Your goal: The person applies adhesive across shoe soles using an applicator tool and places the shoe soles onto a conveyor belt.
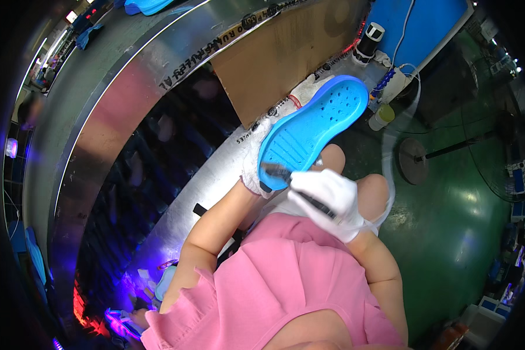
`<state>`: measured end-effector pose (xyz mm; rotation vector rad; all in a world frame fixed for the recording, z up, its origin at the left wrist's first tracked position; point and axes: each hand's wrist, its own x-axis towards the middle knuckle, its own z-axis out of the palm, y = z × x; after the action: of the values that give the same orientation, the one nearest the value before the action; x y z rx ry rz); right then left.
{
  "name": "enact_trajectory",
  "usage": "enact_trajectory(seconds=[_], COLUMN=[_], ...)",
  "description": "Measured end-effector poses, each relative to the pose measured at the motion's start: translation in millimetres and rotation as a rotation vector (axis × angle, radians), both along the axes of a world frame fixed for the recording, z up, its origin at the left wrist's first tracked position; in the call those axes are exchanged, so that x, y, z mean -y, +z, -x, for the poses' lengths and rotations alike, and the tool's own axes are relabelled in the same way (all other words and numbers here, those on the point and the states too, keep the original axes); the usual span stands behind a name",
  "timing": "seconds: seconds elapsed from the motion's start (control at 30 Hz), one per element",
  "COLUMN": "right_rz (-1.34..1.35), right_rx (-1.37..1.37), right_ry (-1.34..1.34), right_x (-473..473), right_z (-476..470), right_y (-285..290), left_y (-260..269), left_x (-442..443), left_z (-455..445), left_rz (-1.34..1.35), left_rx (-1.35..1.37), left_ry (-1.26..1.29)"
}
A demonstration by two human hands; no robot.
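A blue shoe sole [313, 127] with rows of small holes at its far end and ridges near its heel lies tilted in front of me. My left hand [254, 162], in a whitish knit glove, holds it from its left side and beneath; part of that hand is hidden by the sole. In my right hand [328, 201], gloved in white, is a dark-handled brush [278, 171], blurred, with its tip over the heel end of the sole. A knit glove or wrapped fingers show behind the sole's upper left edge.
A metal ledge [175, 218] runs along my left, with a cardboard sheet [280, 52] and a conveyor belt [87, 65] beyond. A black cylinder with a white top [369, 41], a yellow-lidded pot [381, 117] and a hose stand ahead. A fan base [413, 161] is on the right.
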<state>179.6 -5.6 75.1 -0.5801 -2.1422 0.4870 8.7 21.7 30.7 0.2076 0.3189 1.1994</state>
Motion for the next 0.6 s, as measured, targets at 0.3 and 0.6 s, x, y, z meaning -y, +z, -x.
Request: enact_trajectory(seconds=[0.3, 0.6], right_rz=[0.112, 0.207], right_rx=[0.268, 0.134], right_ry=[0.115, 0.132], right_x=[7, 7], right_z=[-10, -7], right_y=[14, 26], left_y=[-3, 14], left_x=[-8, -10], left_z=[24, 39], left_rz=[-0.188, -0.139], left_rx=[-0.135, -0.502], left_ry=[-0.235, -0.317])
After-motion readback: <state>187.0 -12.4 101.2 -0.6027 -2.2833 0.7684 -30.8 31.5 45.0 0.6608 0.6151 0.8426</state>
